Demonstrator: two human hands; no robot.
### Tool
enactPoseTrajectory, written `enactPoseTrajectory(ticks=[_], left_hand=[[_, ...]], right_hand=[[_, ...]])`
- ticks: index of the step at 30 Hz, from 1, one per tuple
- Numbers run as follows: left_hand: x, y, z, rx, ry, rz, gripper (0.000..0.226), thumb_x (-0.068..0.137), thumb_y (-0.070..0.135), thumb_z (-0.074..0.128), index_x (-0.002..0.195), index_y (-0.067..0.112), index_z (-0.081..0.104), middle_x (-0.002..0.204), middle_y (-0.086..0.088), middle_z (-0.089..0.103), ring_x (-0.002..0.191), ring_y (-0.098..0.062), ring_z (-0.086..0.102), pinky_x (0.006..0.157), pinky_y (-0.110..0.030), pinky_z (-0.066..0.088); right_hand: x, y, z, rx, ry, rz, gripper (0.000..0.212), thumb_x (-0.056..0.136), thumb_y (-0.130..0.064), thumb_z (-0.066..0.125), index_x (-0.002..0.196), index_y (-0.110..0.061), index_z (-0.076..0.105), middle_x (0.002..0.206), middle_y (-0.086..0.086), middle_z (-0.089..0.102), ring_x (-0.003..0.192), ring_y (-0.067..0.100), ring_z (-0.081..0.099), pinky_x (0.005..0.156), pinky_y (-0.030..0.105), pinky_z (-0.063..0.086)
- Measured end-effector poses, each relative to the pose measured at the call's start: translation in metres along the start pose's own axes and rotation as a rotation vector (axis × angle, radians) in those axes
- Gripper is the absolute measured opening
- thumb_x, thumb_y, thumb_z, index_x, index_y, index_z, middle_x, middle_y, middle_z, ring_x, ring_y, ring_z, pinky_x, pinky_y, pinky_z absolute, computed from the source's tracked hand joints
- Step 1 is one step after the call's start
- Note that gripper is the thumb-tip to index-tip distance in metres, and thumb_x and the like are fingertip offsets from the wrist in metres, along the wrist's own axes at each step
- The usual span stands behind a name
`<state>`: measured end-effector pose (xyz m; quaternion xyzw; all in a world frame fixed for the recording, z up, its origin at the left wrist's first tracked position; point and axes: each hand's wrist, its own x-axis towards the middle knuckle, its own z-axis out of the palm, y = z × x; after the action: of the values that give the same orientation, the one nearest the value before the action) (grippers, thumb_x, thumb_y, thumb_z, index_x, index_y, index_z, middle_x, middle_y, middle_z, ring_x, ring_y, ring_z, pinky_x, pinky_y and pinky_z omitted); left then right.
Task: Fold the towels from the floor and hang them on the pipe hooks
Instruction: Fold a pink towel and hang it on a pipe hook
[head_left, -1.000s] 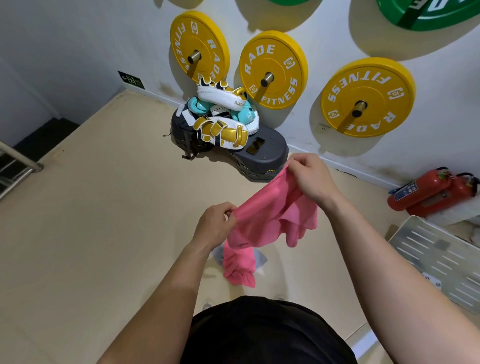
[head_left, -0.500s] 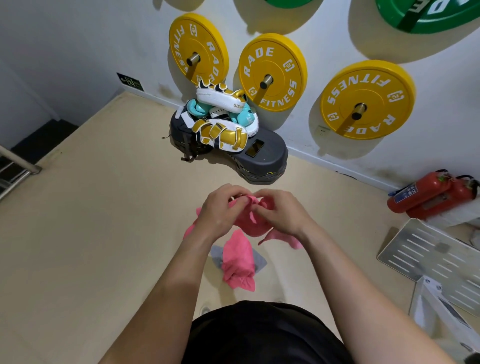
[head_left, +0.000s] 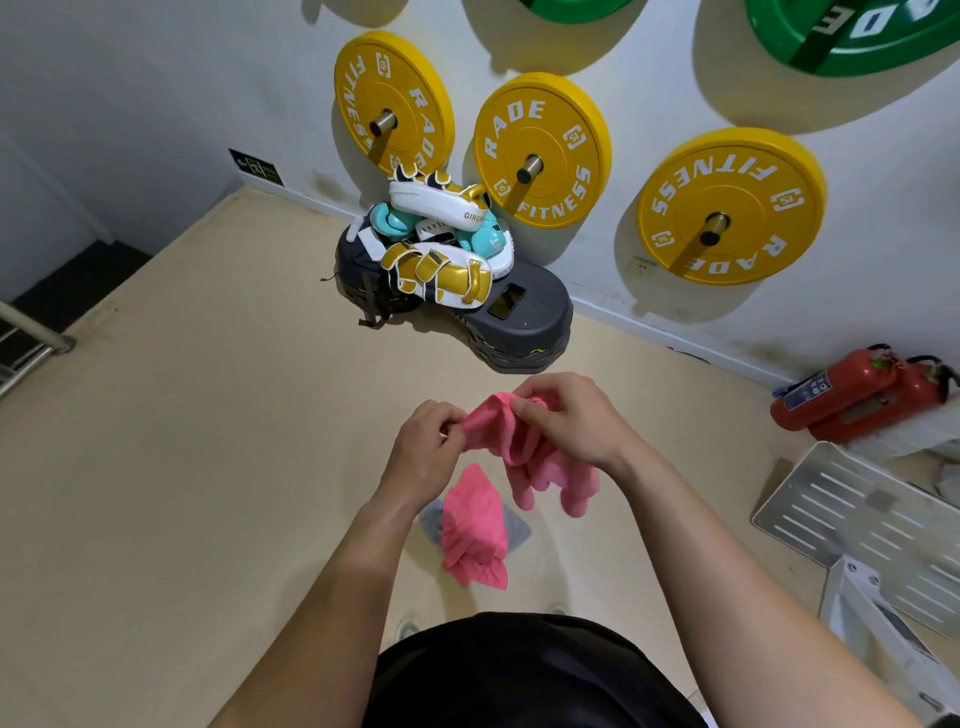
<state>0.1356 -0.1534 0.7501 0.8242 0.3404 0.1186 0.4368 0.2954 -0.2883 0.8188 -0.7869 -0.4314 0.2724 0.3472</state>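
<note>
I hold a pink towel at waist height in front of me. My left hand pinches its left edge. My right hand grips the bunched top edge, and the rest of the cloth droops below that hand. Underneath, on the beige floor, a second pink towel lies crumpled on top of a grey towel, of which only the edges show. No pipe hooks are in view.
Boxing pads and gloves are piled on a black step platform against the wall. Yellow weight plates hang on wall pegs. Two red fire extinguishers lie at right beside a perforated metal panel. Stairs drop at left.
My hands, spread apart with the towel stretched a second ago, came together and bunched it. They now sit slightly apart again, with the cloth hanging under the right hand.
</note>
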Motion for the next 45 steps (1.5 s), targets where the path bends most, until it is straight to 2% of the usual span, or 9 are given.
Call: enactPoseTrajectory(ticks=[6,16,19,21,25,29,34,39,45], left_hand=[[0.000,0.000,-0.007,-0.010,0.053,-0.034,0.014,0.103,0.025,0.047,0.092,0.020,0.054,0.083,0.011,0.058,0.078,-0.013,0.053,0.065,-0.027,0.039],[0.010,-0.006,-0.023,0.029,0.144,0.029,0.019,0.095,0.003,0.056,0.096,0.016,0.070,0.099,-0.001,0.063,0.087,-0.001,0.055,0.076,-0.003,0.036],[0.012,0.006,-0.028,-0.016,0.212,0.069,0.020,0.094,0.002,0.056,0.092,0.017,0.069,0.096,0.002,0.065,0.088,0.002,0.057,0.074,-0.008,0.039],[0.012,0.021,-0.029,-0.044,0.215,0.092,0.020,0.093,0.004,0.056,0.091,0.019,0.069,0.092,0.007,0.066,0.087,0.002,0.058,0.072,-0.012,0.042],[0.005,0.055,-0.018,-0.124,0.063,0.104,0.012,0.093,0.015,0.062,0.099,0.026,0.066,0.081,0.012,0.064,0.075,0.004,0.058,0.067,-0.011,0.042],[0.001,0.054,0.000,-0.172,-0.097,0.080,0.026,0.090,0.022,0.070,0.116,0.026,0.069,0.080,0.010,0.061,0.071,0.003,0.056,0.071,-0.012,0.043],[0.001,0.047,0.001,-0.140,-0.072,0.059,0.003,0.086,0.021,0.074,0.089,0.020,0.075,0.090,0.009,0.072,0.086,0.000,0.064,0.078,-0.016,0.049],[0.003,0.046,-0.008,0.009,-0.005,0.098,0.005,0.087,0.013,0.071,0.086,0.017,0.073,0.079,0.018,0.062,0.079,0.013,0.056,0.069,-0.001,0.036],[0.002,0.033,-0.014,0.031,0.006,0.022,0.007,0.089,0.015,0.069,0.085,0.021,0.070,0.095,0.007,0.071,0.087,-0.008,0.063,0.077,-0.014,0.043]], right_hand=[[-0.001,0.011,-0.012,0.082,0.086,0.090,0.017,0.093,-0.032,0.062,0.080,-0.026,0.071,0.078,-0.013,0.071,0.081,0.007,0.064,0.080,0.032,0.052],[-0.003,0.028,-0.024,0.197,0.198,0.157,0.017,0.094,-0.022,0.064,0.080,-0.027,0.072,0.078,-0.015,0.071,0.075,0.002,0.063,0.078,0.027,0.050],[-0.003,0.033,-0.021,0.167,0.128,0.156,0.011,0.092,-0.025,0.067,0.096,-0.029,0.076,0.092,-0.015,0.074,0.089,0.003,0.067,0.086,0.028,0.051],[-0.004,0.031,-0.019,0.117,0.060,0.145,0.025,0.088,-0.020,0.070,0.111,-0.030,0.074,0.103,-0.015,0.073,0.100,0.005,0.067,0.092,0.027,0.051],[-0.005,0.018,-0.013,0.150,-0.030,0.097,0.038,0.087,-0.013,0.073,0.121,-0.028,0.068,0.097,-0.014,0.074,0.094,0.006,0.067,0.090,0.028,0.052],[-0.005,0.010,-0.009,0.246,-0.061,0.086,0.029,0.092,-0.003,0.063,0.114,-0.022,0.062,0.090,0.003,0.077,0.078,0.011,0.068,0.078,0.030,0.054],[-0.006,0.015,-0.005,0.230,-0.046,0.101,0.010,0.093,-0.015,0.065,0.092,-0.022,0.058,0.080,0.007,0.075,0.063,0.014,0.061,0.061,0.031,0.048],[-0.007,0.024,0.003,-0.093,0.066,0.102,0.026,0.079,-0.002,0.056,0.077,-0.026,0.066,0.077,-0.006,0.072,0.074,0.014,0.065,0.073,0.034,0.054],[-0.012,0.042,0.005,-0.178,0.110,0.270,0.012,0.072,-0.014,0.057,0.071,-0.024,0.064,0.072,-0.007,0.070,0.072,0.018,0.067,0.069,0.035,0.057]])
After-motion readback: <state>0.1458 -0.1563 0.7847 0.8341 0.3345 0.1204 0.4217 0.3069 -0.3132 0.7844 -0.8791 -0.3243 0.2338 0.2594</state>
